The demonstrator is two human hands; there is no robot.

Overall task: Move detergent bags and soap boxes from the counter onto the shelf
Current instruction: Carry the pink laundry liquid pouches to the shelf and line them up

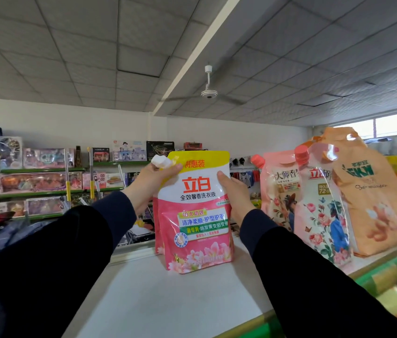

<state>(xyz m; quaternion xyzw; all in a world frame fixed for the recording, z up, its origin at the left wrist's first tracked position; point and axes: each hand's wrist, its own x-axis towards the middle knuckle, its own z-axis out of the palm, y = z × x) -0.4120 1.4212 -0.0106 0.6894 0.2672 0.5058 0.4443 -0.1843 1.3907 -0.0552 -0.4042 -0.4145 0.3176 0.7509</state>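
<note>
Left hand [150, 178] pinches the spout corner of a pink detergent bag [196, 215], fingers closed; right hand [235, 195] clasps the opposite edge. The bag stands on the top shelf [168, 296], left of three other bags [326, 198]. Best settle its base flat before letting go.

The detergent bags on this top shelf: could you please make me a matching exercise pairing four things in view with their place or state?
Things:
1. pink detergent bag
2. orange bag
3. rose-print bag
4. ceiling fan

Descriptions:
A. hangs overhead
B. stands farthest right of the three bags
C. held upright on the white shelf by the left hand and right hand
D. red cap, in front of the orange one

Pairs: 1-C, 2-B, 3-D, 4-A
</note>
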